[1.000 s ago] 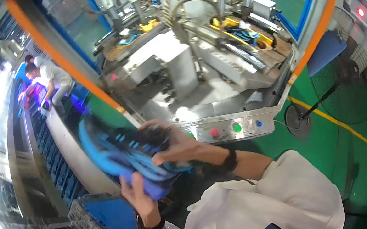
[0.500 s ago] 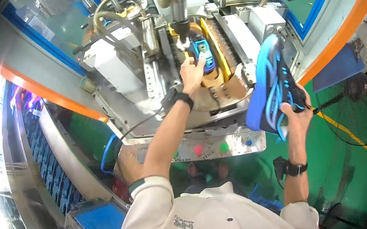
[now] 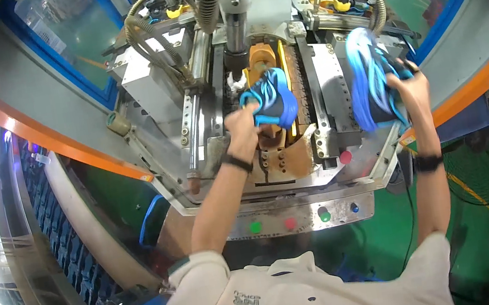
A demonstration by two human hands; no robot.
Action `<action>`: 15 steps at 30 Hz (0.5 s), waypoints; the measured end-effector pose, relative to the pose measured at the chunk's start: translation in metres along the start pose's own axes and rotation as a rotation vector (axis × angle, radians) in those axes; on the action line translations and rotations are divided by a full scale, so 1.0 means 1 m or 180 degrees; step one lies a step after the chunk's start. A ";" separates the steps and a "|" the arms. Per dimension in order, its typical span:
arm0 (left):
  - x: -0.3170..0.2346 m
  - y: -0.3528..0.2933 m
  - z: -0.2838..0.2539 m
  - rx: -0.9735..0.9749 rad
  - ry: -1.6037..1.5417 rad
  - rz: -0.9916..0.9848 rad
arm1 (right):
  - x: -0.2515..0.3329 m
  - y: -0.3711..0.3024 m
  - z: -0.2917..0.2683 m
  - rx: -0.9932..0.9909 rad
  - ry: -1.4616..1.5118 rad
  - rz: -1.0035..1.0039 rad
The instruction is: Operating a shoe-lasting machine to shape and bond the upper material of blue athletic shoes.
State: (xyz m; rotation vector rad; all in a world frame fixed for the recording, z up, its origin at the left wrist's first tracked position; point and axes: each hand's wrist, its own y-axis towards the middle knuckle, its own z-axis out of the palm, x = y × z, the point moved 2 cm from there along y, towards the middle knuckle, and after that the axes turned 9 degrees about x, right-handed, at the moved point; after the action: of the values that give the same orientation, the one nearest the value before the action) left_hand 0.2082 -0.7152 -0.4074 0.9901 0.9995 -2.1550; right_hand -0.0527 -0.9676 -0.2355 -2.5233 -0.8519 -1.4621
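Plainly, the left hand [image 3: 242, 129] grips a blue-and-black shoe [image 3: 278, 103] over metal machinery [image 3: 330, 83]; the right hand [image 3: 412, 89] clasps a second shoe [image 3: 376, 82], its curved sole [image 3: 360, 94] shading into violet.

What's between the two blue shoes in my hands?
In the head view, a dark rail and a pale metal plate show between the left-hand shoe and the right-hand shoe.

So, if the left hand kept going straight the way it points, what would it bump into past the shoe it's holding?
Beyond the shoe, the left hand would probably meet the orange block first, though depth is unclear here.
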 end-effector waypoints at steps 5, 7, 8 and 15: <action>-0.017 -0.167 -0.078 0.0298 0.0604 0.0466 | 0.040 0.068 0.147 0.1473 -0.1130 0.0068; -0.042 -0.241 -0.117 0.0421 0.2651 0.1399 | 0.043 0.076 0.221 0.1909 -0.1209 0.0279; -0.055 -0.274 -0.135 0.0485 0.3940 0.2051 | 0.056 0.063 0.254 0.1937 -0.1325 0.0263; -0.057 -0.412 -0.213 -0.1484 0.0721 0.1007 | -0.006 0.030 0.381 0.0957 -0.1811 -0.0369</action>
State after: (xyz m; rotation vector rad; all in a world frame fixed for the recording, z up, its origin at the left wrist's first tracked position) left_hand 0.0236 -0.3007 -0.2957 1.0844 1.2791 -1.4847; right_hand 0.2530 -0.8597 -0.4383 -2.7034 -1.2001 -0.5580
